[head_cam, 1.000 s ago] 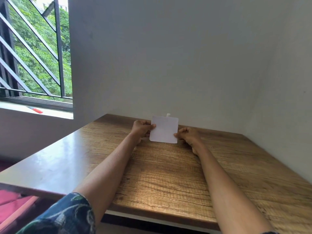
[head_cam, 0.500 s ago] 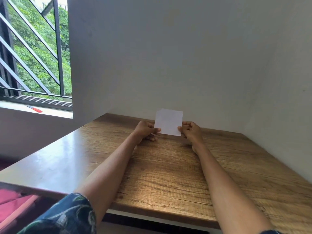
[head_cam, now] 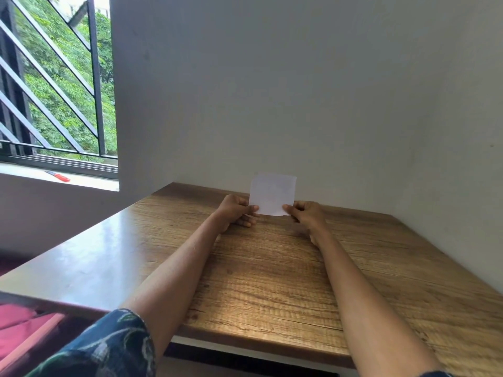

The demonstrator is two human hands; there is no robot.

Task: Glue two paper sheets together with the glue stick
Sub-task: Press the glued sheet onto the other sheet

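- Head view: a small white square paper sheet (head_cam: 273, 193) stands upright above the far part of the brown wood-grain counter (head_cam: 272, 281), in front of the plain grey wall (head_cam: 299, 91).
- The left hand (head_cam: 236, 210) pinches the sheet's lower left corner, thumb on the near face and the other fingers curled below it.
- The right hand (head_cam: 306, 214) pinches the lower right corner the same way, fingers curled round the edge.
- Both bare forearms reach out across the counter from the near edge; a dark blue patterned sleeve (head_cam: 109, 346) shows at the lower left.
- Whether the sheet is one layer or two pressed together cannot be told.
- At the left, a window with a black diagonal metal grille (head_cam: 54, 85) looks onto green foliage.
- A small red-handled tool (head_cam: 58, 176) lies on the pale window sill (head_cam: 32, 175), well apart from the hands.
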